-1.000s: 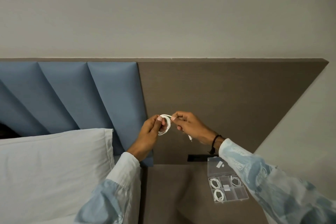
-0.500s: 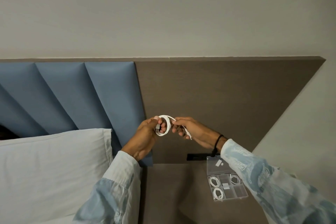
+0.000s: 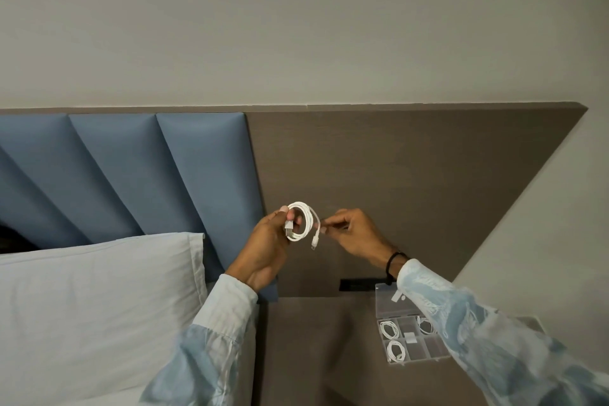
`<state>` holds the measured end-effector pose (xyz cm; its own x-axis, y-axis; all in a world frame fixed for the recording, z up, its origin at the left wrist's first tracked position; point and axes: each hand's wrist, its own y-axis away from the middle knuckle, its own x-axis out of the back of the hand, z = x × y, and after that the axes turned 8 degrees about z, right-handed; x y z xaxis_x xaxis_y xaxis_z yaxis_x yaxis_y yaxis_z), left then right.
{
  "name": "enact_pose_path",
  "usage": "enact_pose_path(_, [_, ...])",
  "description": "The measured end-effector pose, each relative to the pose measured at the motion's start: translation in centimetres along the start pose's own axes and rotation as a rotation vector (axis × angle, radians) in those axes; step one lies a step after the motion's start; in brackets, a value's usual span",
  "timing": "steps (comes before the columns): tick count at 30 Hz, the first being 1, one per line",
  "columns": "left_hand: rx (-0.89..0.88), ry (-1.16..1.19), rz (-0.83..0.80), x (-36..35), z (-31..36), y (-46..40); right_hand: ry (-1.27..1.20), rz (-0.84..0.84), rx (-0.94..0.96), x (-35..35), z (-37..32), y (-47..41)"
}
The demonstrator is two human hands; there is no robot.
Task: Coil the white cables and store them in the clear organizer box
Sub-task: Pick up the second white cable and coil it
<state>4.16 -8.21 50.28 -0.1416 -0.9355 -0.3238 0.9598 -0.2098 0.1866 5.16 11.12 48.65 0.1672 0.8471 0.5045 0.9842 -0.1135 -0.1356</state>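
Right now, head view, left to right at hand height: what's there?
pillow → left hand → coiled cable → right hand → organizer box

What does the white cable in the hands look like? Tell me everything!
The white cable is thin, smooth and plastic-looking, wound into a small round coil of several loops. The left hand pinches the coil upright in the air in front of the brown headboard panel, with a silver plug beside its fingers. One short loose end hangs down with a small plug on its tip, and the right hand holds that end near the coil.
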Motion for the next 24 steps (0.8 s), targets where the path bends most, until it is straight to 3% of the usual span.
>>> enact_pose_path(2, [0.012,0.024,-0.027,-0.6,0.1,0.1,-0.260,0.074,-0.201,-0.5,-0.1,0.2])
enact_pose_path(4, [0.019,0.033,-0.032,-1.1,0.2,0.2,-0.499,0.035,-0.378,-0.5,-0.4,0.5])
enact_pose_path(8, [0.002,0.001,0.003,-1.4,0.2,0.1,-0.753,-0.066,-0.500,0.3,-1.3,0.8])
enact_pose_path(13, [-0.017,-0.101,0.026,-1.6,-0.8,-0.2,-0.838,-0.152,-0.542,0.7,-2.0,0.9])
enact_pose_path(20, [-0.048,-0.167,0.090,-1.5,-1.4,-0.2,-0.766,-0.289,-0.526,1.1,-2.4,1.1])
enact_pose_path(24, [-0.064,-0.193,0.068,-1.7,-1.7,-0.2,-0.753,-0.275,-0.492,0.6,-2.6,1.2])
